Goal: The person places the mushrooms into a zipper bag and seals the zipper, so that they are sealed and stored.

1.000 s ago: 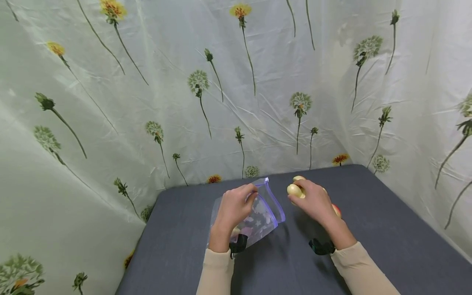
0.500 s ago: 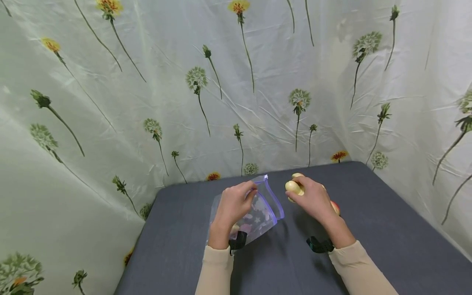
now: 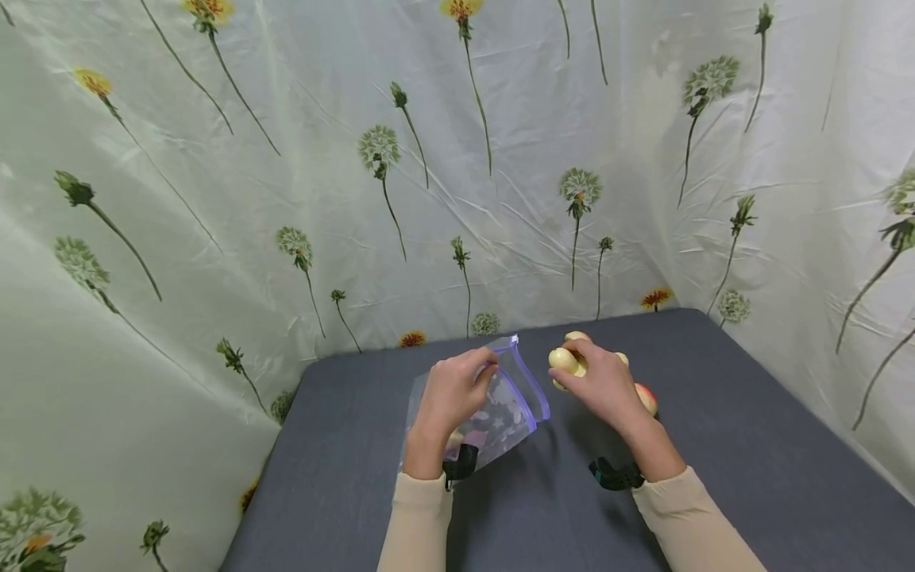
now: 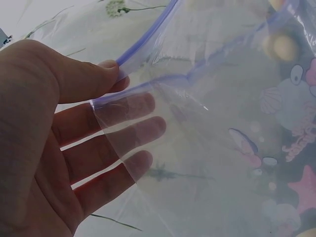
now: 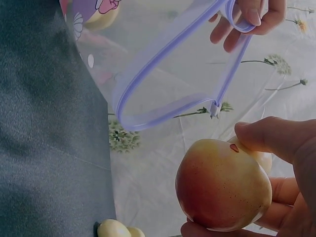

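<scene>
My left hand (image 3: pixel 453 393) pinches the edge of a clear slider zip bag (image 3: pixel 503 413) between thumb and forefinger, the other fingers straight behind the plastic. The bag has a purple zip and printed sea shapes. Its mouth gapes toward the right, and a pale yellow round thing (image 5: pixel 101 19) shows through the plastic at its lower part. Just right of the mouth, my right hand (image 3: pixel 604 381) holds a yellow fruit with a red blush (image 5: pixel 222 185) between thumb and fingers. A paler rounded part shows behind it in the right wrist view.
Beyond my right hand lie pale yellow fruits (image 3: pixel 577 336) on the dark grey table (image 3: pixel 343 477), and a red-and-yellow fruit (image 3: pixel 646 399) lies by the wrist. A flower-printed curtain (image 3: pixel 443 199) hangs along the table's back and sides.
My right hand has moved slightly left toward the bag's mouth with the fruit, uncovering more of the red-and-yellow one. My left hand keeps its pinch. The head view has tilted slightly.
</scene>
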A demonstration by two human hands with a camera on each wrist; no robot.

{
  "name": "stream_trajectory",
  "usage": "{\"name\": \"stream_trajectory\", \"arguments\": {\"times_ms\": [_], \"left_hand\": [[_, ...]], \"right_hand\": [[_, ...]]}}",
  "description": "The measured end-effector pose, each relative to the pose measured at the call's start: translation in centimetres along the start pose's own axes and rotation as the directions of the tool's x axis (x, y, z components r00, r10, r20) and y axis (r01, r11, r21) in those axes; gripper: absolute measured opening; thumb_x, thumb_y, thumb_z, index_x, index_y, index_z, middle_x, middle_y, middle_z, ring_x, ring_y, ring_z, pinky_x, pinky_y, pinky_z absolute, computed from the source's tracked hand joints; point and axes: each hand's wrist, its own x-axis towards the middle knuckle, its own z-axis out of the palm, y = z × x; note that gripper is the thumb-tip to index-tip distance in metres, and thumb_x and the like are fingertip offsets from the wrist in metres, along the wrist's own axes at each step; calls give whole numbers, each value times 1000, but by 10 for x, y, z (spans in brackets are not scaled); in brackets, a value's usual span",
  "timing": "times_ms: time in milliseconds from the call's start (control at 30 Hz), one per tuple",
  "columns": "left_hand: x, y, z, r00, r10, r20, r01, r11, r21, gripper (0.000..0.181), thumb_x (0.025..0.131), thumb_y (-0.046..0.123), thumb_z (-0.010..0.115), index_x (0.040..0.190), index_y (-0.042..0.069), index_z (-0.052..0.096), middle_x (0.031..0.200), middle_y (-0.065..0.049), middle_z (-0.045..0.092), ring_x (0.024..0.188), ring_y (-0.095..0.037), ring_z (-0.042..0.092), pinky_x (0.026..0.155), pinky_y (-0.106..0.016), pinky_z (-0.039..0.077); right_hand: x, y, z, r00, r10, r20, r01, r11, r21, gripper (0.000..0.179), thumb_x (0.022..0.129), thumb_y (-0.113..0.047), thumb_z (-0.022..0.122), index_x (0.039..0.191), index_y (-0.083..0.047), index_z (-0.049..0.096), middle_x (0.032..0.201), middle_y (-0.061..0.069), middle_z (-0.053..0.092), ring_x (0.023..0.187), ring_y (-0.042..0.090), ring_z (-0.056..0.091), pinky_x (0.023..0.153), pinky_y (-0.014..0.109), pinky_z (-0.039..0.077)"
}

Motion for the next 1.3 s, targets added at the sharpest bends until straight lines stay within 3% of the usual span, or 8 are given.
{"name": "stream_trajectory", "arguments": {"times_ms": [433,867,1300], "left_hand": [[3,0,1,1000,-8,8,8,1000,-2,4,97,16,70,100,16,73,92,7,72,51,-3,43,49,-24,38],[1,1,3,1000,-13,14,12,999,38,5,96,17,71,99,20,71,91,9,71,54,-2,45,51,-23,40],[0,2,3,1000,-9,21,8,999,36,5,96,16,71,99,19,71,91,8,71,56,-3,48,53,-24,43]], "right_hand": [[-1,-6,0,997,43,66,-47,997,63,43,88,-39,78,121,-14,66,103,5,70,80,21,62,71,41,48],[-5,-14,4,998,8,63,-16,991,132,41,88,-39,79,121,-16,67,104,2,69,82,19,63,74,40,49],[-8,-19,9,995,18,96,-31,990,140,40,87,-38,80,118,-15,70,102,-1,70,85,16,63,76,39,50]]}}
